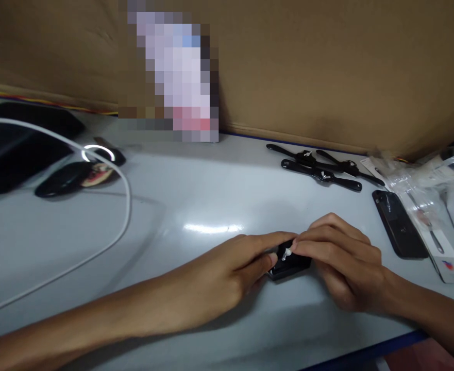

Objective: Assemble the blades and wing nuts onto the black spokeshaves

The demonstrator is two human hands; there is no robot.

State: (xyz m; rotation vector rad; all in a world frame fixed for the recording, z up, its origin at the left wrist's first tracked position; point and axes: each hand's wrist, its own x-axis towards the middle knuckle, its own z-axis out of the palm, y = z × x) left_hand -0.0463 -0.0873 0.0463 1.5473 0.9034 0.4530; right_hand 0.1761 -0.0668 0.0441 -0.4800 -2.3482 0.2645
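Low over the near part of the table is a small black box-like object (293, 267) with flat sides. My left hand (242, 265) grips it from the left, thumb on the near side and a finger along its far edge. From the right, my right hand (346, 263) closes over its far right side with bent fingers; its thumb is hidden. Two right fingertips rest beside a small shiny white piece (286, 253) on top of the black object. What that piece is, I cannot make out.
Several black watch-like straps (323, 176) lie behind my hands. To the right are a dark phone (400, 224) and clear plastic packaging (416, 190). A white cable (124, 221) loops at left, by a dark mouse-shaped object (62, 179). Brown cardboard (327, 67) stands behind.
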